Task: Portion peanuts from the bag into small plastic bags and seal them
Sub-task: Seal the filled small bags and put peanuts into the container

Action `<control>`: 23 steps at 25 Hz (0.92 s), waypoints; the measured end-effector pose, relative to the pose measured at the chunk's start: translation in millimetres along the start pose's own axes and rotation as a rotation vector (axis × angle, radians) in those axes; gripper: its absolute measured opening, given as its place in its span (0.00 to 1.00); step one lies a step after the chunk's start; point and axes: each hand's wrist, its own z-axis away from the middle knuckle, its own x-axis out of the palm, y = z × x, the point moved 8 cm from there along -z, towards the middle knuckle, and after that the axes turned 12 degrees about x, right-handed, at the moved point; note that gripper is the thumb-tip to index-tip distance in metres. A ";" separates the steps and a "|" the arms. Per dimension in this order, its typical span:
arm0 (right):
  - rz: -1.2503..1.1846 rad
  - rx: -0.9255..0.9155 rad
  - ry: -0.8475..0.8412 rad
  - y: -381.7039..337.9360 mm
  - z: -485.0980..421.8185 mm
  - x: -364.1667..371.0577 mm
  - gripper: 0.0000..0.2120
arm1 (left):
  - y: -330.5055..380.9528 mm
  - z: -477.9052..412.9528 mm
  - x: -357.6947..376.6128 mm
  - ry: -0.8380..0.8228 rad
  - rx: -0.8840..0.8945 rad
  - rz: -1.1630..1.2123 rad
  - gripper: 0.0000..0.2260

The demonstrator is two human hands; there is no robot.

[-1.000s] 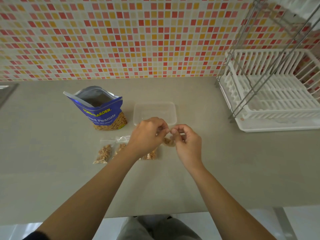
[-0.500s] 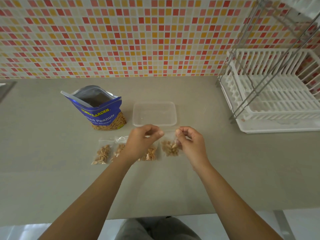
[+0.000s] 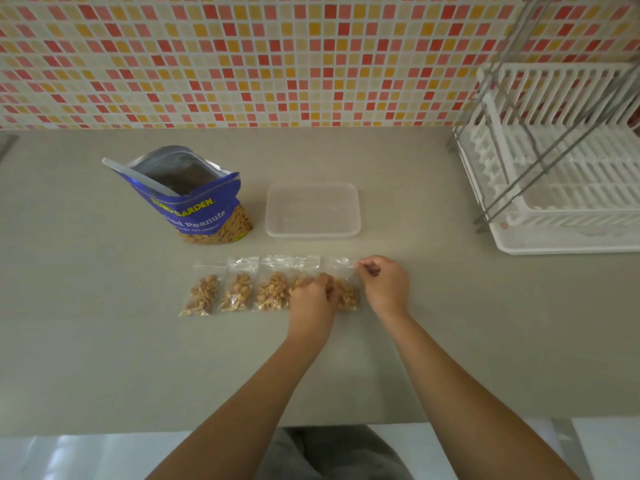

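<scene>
An open blue peanut bag (image 3: 194, 199) stands on the grey counter (image 3: 104, 323) at the back left. In front of it lies a row of several small clear bags of peanuts (image 3: 239, 289). The rightmost small bag (image 3: 347, 289) lies flat between my hands. My right hand (image 3: 382, 285) pinches its top right corner. My left hand (image 3: 313, 299) rests curled on its left side and covers part of the neighbouring bag; whether it grips the plastic is hidden.
An empty clear plastic container (image 3: 313, 211) sits behind the row of bags. A white dish rack (image 3: 561, 188) with a metal frame fills the back right. A tiled wall (image 3: 242, 57) runs along the back. The counter's front edge is near my body.
My hands have lowered the small bag from in front of the container onto the counter, at the right end of the row, and moved slightly apart.
</scene>
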 end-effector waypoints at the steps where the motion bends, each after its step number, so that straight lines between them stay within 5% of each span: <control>1: 0.029 0.002 0.000 -0.2 -0.7 2.7 0.06 | 3.6 -1.2 2.4 -0.022 0.040 -0.081 0.06; 4: 0.102 -0.040 0.029 -3.5 -0.5 5.5 0.10 | 10.7 -3.5 -7.4 -0.007 0.146 -0.166 0.07; 9: 0.291 -0.378 -0.004 -42.4 16.9 30.6 0.12 | -23.5 -29.0 -45.8 0.074 0.111 -0.186 0.10; 15: 0.568 -0.350 -0.045 -53.0 17.4 63.2 0.11 | -33.9 -43.5 -30.5 -0.111 0.134 -0.309 0.17; 19: 0.419 -0.423 -0.017 -57.1 30.2 54.2 0.06 | -28.7 -39.1 -35.9 -0.079 0.203 -0.288 0.12; 23: -0.046 -0.331 -0.170 -54.4 43.4 38.3 0.02 | -16.8 -29.5 -63.6 0.110 0.357 -0.181 0.04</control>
